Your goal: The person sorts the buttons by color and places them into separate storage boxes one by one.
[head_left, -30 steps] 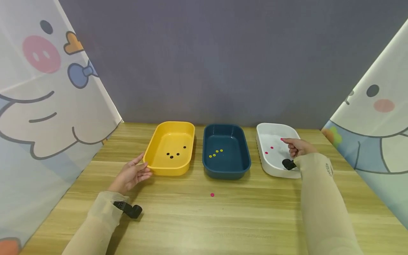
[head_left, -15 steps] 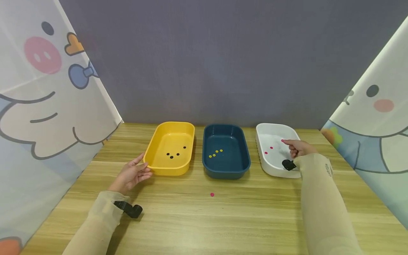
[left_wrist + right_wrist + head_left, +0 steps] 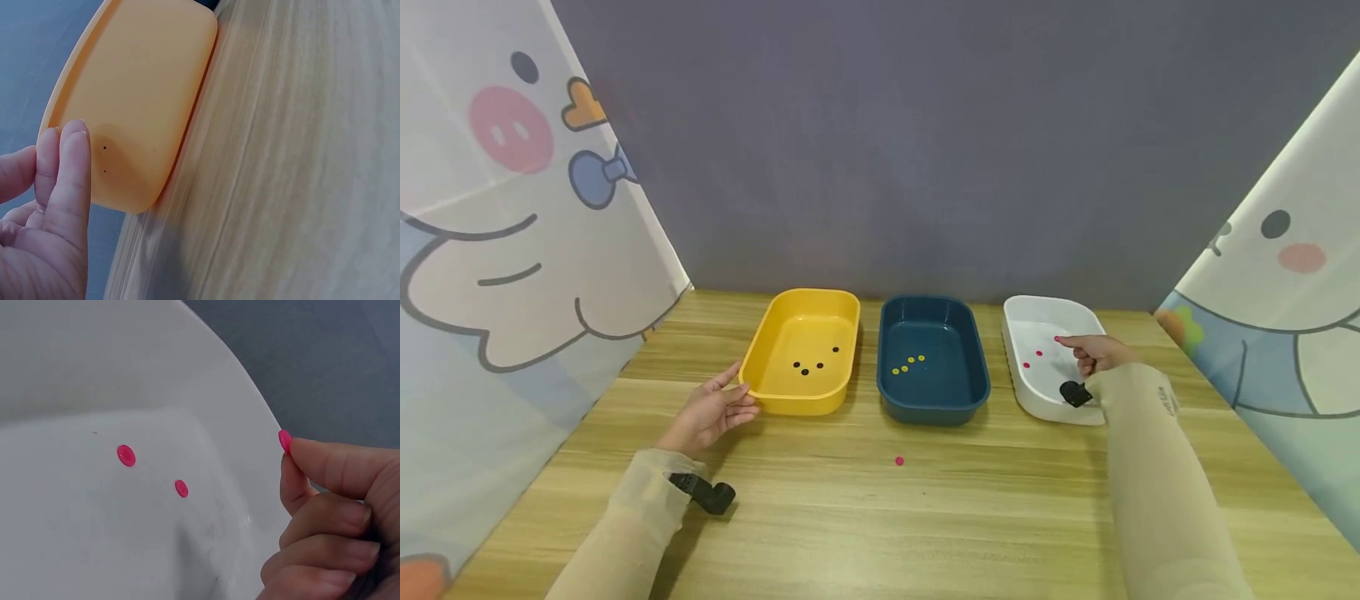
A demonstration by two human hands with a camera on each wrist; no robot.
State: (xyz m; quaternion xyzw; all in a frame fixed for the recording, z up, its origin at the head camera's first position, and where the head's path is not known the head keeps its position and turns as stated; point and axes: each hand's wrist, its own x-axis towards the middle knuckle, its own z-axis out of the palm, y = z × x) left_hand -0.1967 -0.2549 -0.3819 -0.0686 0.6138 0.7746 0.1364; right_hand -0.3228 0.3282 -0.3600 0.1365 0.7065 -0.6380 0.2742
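My right hand (image 3: 1099,352) is over the white tray (image 3: 1022,392), pinching a pink button (image 3: 285,440) between thumb and index finger; its other fingers are curled under. Two more pink buttons (image 3: 126,455) lie on the tray floor in the right wrist view. At the near left corner of the yellow tray (image 3: 797,403), the fingertips of my left hand (image 3: 707,414) touch the outer wall and rim, fingers fairly straight. Several black buttons (image 3: 805,372) are in that tray. Another pink button (image 3: 899,461) lies on the wooden table.
Between the other two trays stands a dark blue tray (image 3: 932,412) with several yellow buttons (image 3: 905,368) inside. A grey panel (image 3: 880,150) rises behind the table (image 3: 850,533). Cartoon-printed sheets (image 3: 460,250) hang at both sides.
The right hand, with the pink button still pinched, has shifted slightly left and nearer over the white tray. The left hand stays at the yellow tray's corner.
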